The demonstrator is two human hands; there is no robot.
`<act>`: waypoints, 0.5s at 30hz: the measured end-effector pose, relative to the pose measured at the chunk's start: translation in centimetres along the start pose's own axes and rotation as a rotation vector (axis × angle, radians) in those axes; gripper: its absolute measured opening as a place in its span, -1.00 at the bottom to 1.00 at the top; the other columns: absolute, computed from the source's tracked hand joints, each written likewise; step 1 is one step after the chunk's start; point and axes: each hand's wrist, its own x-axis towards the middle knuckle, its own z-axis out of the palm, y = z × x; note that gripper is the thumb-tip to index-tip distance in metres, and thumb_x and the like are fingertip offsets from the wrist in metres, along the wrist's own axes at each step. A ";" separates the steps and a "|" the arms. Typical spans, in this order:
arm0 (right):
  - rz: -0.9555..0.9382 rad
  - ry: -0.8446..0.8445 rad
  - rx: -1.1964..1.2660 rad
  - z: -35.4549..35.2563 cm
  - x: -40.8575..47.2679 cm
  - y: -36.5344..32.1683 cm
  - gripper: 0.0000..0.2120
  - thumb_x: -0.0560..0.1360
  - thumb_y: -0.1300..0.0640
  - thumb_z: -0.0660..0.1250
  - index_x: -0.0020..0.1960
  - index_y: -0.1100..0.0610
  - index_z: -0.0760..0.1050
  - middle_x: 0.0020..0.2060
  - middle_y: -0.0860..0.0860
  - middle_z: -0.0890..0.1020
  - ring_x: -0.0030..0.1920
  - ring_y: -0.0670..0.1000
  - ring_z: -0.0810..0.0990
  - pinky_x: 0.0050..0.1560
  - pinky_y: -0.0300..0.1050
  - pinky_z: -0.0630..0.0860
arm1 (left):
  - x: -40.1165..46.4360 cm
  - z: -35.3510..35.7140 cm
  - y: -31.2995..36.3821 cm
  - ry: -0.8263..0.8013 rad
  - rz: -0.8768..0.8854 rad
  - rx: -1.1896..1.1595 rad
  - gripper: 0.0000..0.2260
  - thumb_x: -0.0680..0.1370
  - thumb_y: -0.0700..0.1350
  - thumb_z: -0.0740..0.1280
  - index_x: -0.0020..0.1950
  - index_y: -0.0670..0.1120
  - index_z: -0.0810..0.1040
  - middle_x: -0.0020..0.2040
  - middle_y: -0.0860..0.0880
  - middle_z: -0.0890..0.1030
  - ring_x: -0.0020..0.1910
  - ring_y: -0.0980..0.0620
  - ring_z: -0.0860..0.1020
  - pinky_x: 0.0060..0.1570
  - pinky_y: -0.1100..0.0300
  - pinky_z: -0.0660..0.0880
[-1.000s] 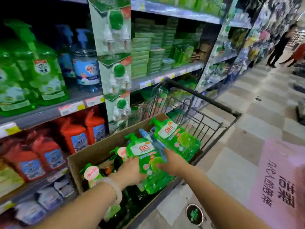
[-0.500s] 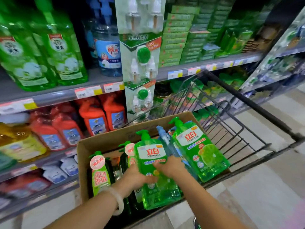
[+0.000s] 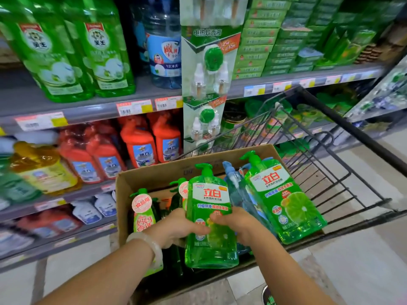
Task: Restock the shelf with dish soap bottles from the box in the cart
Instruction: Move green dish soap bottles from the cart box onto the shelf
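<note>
We are holding a green dish soap bottle (image 3: pixel 210 219) at the lower centre of the frame, upright over the open cardboard box (image 3: pixel 154 175) that is sitting in the wire cart (image 3: pixel 343 150). Our left hand (image 3: pixel 178 228) is gripping the bottle's left side with its fingers curled round it, and our right hand (image 3: pixel 237 225) is gripping the right side, thumb lying across the label. A pale bracelet (image 3: pixel 149 245) is circling the left wrist. Just right of the held bottle, a blue bottle (image 3: pixel 236 190) and a second green bottle (image 3: pixel 284 201) are leaning toward the right against the box's edge. To the left, inside the box, a smaller bottle with a pink round tag (image 3: pixel 142 208) is standing among darker ones. Beyond the box, in the left half of the frame, the shelf (image 3: pixel 88 111) is carrying large green bottles (image 3: pixel 66 51) on top and orange bottles (image 3: pixel 141 146) below, with a hanging strip of plug-in refills (image 3: pixel 209 69) at upper centre.
</note>
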 end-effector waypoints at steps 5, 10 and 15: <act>-0.096 0.070 0.057 1.0 -1.1 -0.4 -0.69 0.30 0.29 0.53 -0.02 0.15 0.54 -0.12 0.04 0.68 -0.07 0.04 0.65 0.08 0.06 0.56 | -0.5 -1.1 -0.7 -0.043 0.053 -0.045 -0.71 0.32 -0.20 0.55 -0.04 0.00 0.59 -0.11 0.03 0.71 -0.04 0.00 0.64 -0.01 -0.03 0.58; -0.301 0.145 0.053 5.1 -4.9 -3.2 -0.60 0.22 0.38 0.56 -0.17 0.05 0.42 -0.27 -0.08 0.61 -0.26 -0.14 0.58 -0.22 -0.16 0.55 | -4.7 -4.6 -2.5 0.042 0.225 -0.141 -0.61 0.30 -0.28 0.54 0.02 0.00 0.51 -0.14 0.07 0.69 -0.20 0.14 0.65 -0.32 0.23 0.56; -0.428 0.033 -0.005 13.1 -9.7 -6.4 -0.65 0.17 0.48 0.53 -0.26 0.09 0.57 -0.29 0.01 0.69 -0.33 -0.06 0.65 -0.31 -0.18 0.57 | -12.0 -11.2 -5.3 0.216 0.375 -0.116 -0.37 0.26 -0.37 0.54 0.23 -0.12 0.37 0.16 -0.10 0.57 0.16 -0.07 0.55 0.18 -0.02 0.50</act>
